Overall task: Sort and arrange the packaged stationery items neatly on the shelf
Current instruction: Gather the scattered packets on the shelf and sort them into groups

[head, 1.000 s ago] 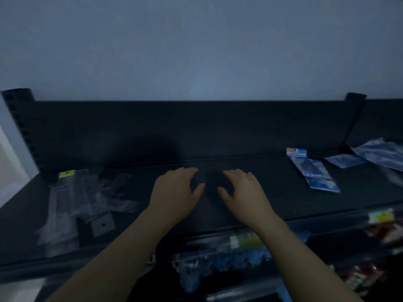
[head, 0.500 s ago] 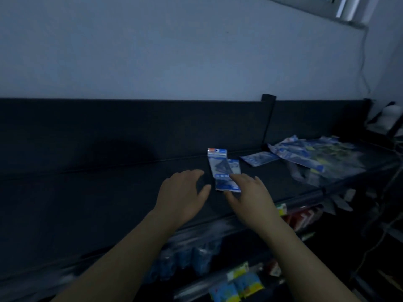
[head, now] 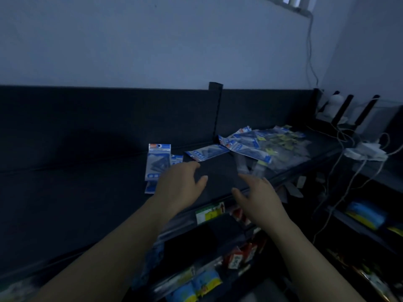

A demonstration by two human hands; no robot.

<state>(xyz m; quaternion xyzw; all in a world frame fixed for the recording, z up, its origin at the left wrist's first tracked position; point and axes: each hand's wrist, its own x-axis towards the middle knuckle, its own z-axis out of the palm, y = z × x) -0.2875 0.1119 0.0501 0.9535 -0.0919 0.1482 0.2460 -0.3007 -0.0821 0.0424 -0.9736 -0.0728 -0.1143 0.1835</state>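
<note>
Dark shelf [head: 87,192]: flat blue-and-white packets [head: 158,163], one heaped pile [head: 261,144].

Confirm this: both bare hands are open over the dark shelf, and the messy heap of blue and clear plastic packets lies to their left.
Wrong side. The head view shows the messy heap of blue and clear plastic packets lying to the hands' right. The left hand and right hand are indeed open over the dark shelf.

left hand [head: 178,184]: palm down, fingers relaxed, holding nothing | right hand [head: 258,196]: palm down, fingers loosely spread, holding nothing | both forearms bare, reaching forward side by side
</note>
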